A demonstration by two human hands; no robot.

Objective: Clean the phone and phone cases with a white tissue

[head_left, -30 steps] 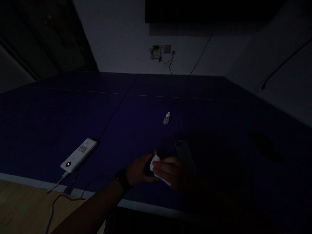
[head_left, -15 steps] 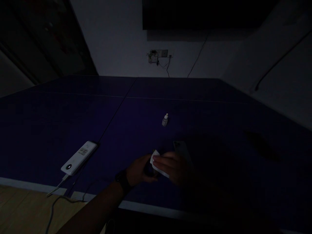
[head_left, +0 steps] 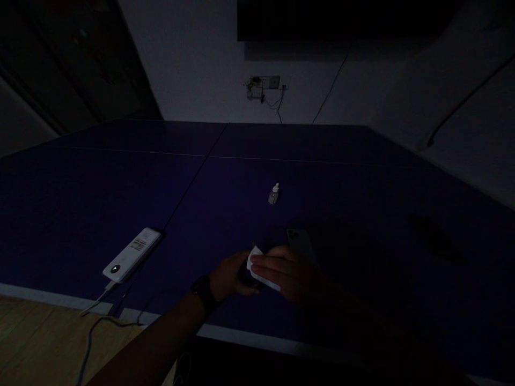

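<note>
My right hand (head_left: 287,271) presses a folded white tissue or cloth (head_left: 264,277) with its fingers laid over it. The white piece lies against a dark object gripped by my left hand (head_left: 231,274); in the gloom I cannot make out its kind. Thumb and fingers of the left hand curl around its side, and a dark watch (head_left: 204,292) is on that wrist. Just beyond the right hand a smartphone (head_left: 304,245) lies flat, camera side up. Farther off, a small dropper bottle (head_left: 273,195) with a white cap stands on the dark blue table (head_left: 217,209).
A white power bank (head_left: 132,256) with a lit round display lies at the left, a cable (head_left: 98,300) running over the table's white front edge. Something flat and dark (head_left: 436,238) rests at the right. Wall sockets (head_left: 267,82) and a black screen (head_left: 341,19) are beyond the table.
The view has shifted slightly, so the table things sit a little higher. Both hands stay together, with the white piece still on the held object.
</note>
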